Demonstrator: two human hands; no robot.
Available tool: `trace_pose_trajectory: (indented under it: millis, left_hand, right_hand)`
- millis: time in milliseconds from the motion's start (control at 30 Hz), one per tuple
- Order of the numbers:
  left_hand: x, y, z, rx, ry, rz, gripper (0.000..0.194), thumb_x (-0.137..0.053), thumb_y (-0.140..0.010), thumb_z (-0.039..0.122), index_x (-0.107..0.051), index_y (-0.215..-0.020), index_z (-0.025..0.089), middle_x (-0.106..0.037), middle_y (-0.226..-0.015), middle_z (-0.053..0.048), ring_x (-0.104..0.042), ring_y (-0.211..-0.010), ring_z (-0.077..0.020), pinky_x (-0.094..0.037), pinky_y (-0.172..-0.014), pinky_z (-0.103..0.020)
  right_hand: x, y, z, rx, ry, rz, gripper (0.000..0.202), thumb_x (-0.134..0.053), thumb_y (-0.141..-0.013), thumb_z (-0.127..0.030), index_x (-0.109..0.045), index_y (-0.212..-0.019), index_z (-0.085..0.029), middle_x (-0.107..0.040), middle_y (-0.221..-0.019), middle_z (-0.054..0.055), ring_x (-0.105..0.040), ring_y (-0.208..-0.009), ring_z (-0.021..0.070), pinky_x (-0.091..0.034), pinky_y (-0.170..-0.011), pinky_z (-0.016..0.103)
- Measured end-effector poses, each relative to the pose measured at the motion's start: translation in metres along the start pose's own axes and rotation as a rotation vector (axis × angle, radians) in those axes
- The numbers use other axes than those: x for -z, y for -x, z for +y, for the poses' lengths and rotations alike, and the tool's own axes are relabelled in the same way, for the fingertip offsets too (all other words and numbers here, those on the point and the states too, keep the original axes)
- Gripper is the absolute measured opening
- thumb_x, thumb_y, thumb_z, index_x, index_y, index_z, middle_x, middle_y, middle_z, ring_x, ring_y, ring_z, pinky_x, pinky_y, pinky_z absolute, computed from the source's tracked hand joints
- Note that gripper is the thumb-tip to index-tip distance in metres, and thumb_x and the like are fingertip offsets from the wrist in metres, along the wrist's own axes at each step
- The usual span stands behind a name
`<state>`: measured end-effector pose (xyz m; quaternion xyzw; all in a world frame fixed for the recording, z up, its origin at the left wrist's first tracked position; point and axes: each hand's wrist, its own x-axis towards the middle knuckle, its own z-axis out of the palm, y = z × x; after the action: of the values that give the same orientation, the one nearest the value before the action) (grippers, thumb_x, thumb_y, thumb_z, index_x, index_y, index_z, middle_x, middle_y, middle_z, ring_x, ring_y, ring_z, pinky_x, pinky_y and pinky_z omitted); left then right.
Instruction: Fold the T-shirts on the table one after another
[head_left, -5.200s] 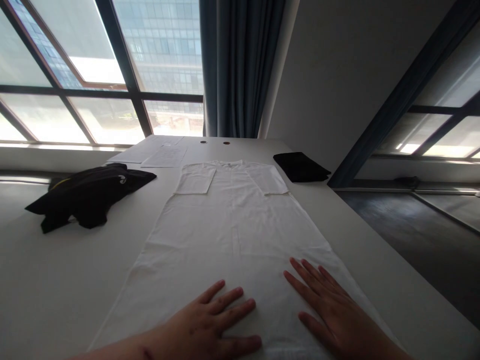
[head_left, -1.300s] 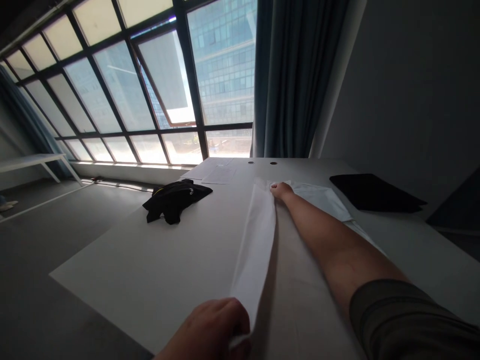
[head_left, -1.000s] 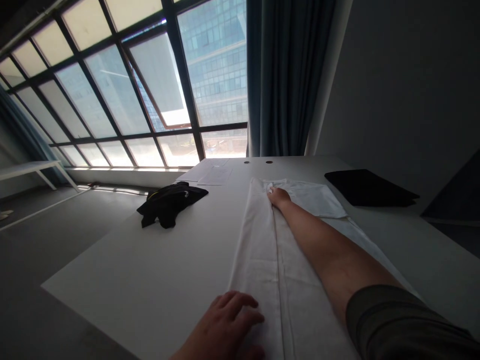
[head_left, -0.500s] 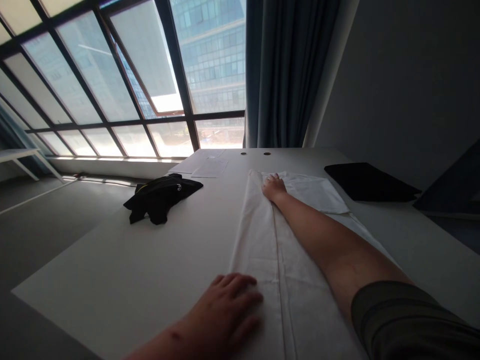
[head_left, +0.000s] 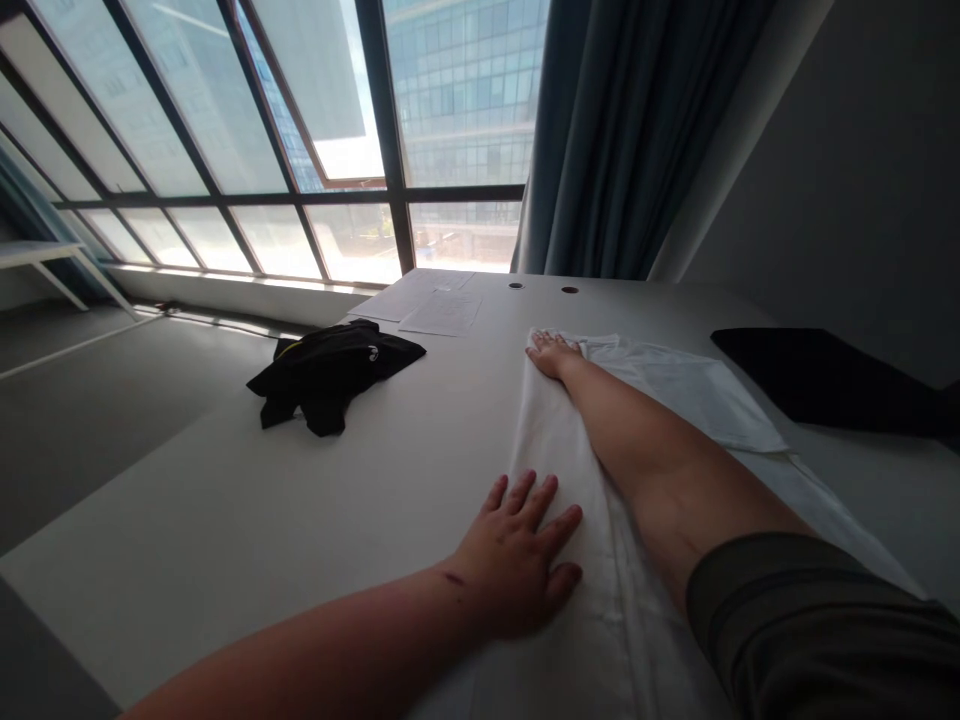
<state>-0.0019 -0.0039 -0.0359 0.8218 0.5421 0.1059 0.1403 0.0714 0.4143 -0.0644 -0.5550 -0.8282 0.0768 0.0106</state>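
Note:
A white cloth garment (head_left: 559, 430) lies lengthwise on the white table (head_left: 390, 480), with a seam running along it and a folded flap at its far right. My left hand (head_left: 519, 550) rests flat near its left edge, fingers spread, at the near part of the cloth. At the garment's far end my right hand (head_left: 553, 354) lies palm down, its fingers stretched over the far left corner. Neither hand grips the fabric. My right forearm crosses over the middle of the garment and hides part of it.
A crumpled black garment (head_left: 337, 375) lies on the table's left side. Sheets of paper (head_left: 441, 312) are at the far edge, left of two round cable holes. A flat black item (head_left: 817, 375) sits at the right. Windows and a blue curtain (head_left: 630, 140) stand behind.
My left hand has moved forward and spread its fingers on the cloth. My right hand has slid to the far left corner and flattened. The view has shifted.

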Motion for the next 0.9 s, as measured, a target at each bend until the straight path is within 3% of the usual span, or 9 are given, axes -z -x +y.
trace_pose_trajectory:
  millis: [133,233,367,467,567,700,800,900]
  left_hand:
    - [0.003,0.0,0.0,0.009,0.039,0.005,0.064,-0.045,-0.105,0.057,-0.041,-0.163,0.028,-0.023,-0.174,-0.011,-0.017,-0.161,-0.0379,-0.016,-0.13,-0.064]
    - [0.003,-0.001,0.0,0.014,0.048,0.002,0.064,-0.046,-0.105,0.056,-0.042,-0.163,0.028,-0.023,-0.174,-0.011,-0.017,-0.161,-0.0379,-0.016,-0.13,-0.064]
    - [0.003,-0.001,0.001,0.019,0.038,-0.008,0.064,-0.046,-0.105,0.056,-0.042,-0.162,0.027,-0.023,-0.174,-0.012,-0.017,-0.161,-0.0376,-0.014,-0.13,-0.063]
    - [0.003,-0.001,0.001,0.019,0.027,-0.002,0.064,-0.046,-0.105,0.057,-0.043,-0.162,0.028,-0.024,-0.174,-0.011,-0.018,-0.161,-0.0372,-0.015,-0.13,-0.063]
    - [0.003,-0.001,0.001,0.012,0.019,0.005,0.064,-0.046,-0.105,0.056,-0.043,-0.162,0.028,-0.024,-0.174,-0.011,-0.018,-0.161,-0.0377,-0.016,-0.13,-0.064]
    - [0.004,-0.001,0.002,0.013,0.021,-0.008,0.064,-0.045,-0.105,0.055,-0.042,-0.163,0.028,-0.023,-0.174,-0.012,-0.018,-0.161,-0.0383,-0.016,-0.129,-0.064]
    - [0.004,-0.001,0.002,0.009,0.023,-0.002,0.064,-0.046,-0.105,0.055,-0.042,-0.162,0.027,-0.024,-0.174,-0.012,-0.018,-0.161,-0.0386,-0.016,-0.129,-0.065]
    - [0.004,-0.001,0.002,0.007,0.024,0.004,0.064,-0.047,-0.105,0.055,-0.043,-0.162,0.027,-0.024,-0.174,-0.013,-0.018,-0.161,-0.0385,-0.016,-0.129,-0.064]
  right_hand:
    - [-0.002,-0.027,0.008,-0.068,-0.027,-0.007,0.074,-0.015,-0.104,-0.062,-0.019,-0.17,-0.029,-0.01,-0.177,0.008,-0.014,-0.161,0.04,-0.009,-0.122,0.078]
    - [-0.005,-0.03,0.012,-0.093,-0.047,0.043,0.072,-0.016,-0.105,-0.061,-0.026,-0.169,-0.029,-0.016,-0.176,0.009,-0.016,-0.16,0.0399,-0.01,-0.12,0.078]
    - [-0.006,-0.017,0.014,-0.026,-0.049,0.272,0.068,-0.014,-0.107,-0.046,-0.055,-0.152,-0.015,-0.046,-0.161,0.017,-0.035,-0.153,0.0348,-0.026,-0.126,0.06]
    - [-0.006,-0.011,0.013,0.039,-0.013,0.228,0.066,-0.019,-0.107,-0.042,-0.067,-0.137,-0.008,-0.06,-0.147,0.022,-0.052,-0.14,0.0331,-0.036,-0.121,0.048]
    - [-0.005,-0.012,0.01,0.067,-0.002,0.166,0.061,-0.026,-0.107,-0.042,-0.059,-0.148,-0.01,-0.05,-0.159,0.017,-0.046,-0.147,0.0296,-0.034,-0.124,0.043]
    - [-0.006,-0.01,0.007,0.072,0.011,0.149,0.066,-0.031,-0.106,-0.047,-0.042,-0.161,-0.013,-0.033,-0.17,0.014,-0.03,-0.157,0.0302,-0.026,-0.127,0.049]
    - [-0.006,0.001,0.01,0.046,0.044,0.356,0.06,-0.032,-0.105,-0.041,-0.051,-0.153,-0.011,-0.033,-0.169,0.016,-0.025,-0.157,0.032,-0.018,-0.128,0.052]
    - [-0.004,0.009,0.016,-0.148,0.043,0.521,0.054,-0.04,-0.101,-0.037,-0.063,-0.138,-0.005,-0.045,-0.157,0.024,-0.036,-0.148,0.0369,-0.022,-0.124,0.056]
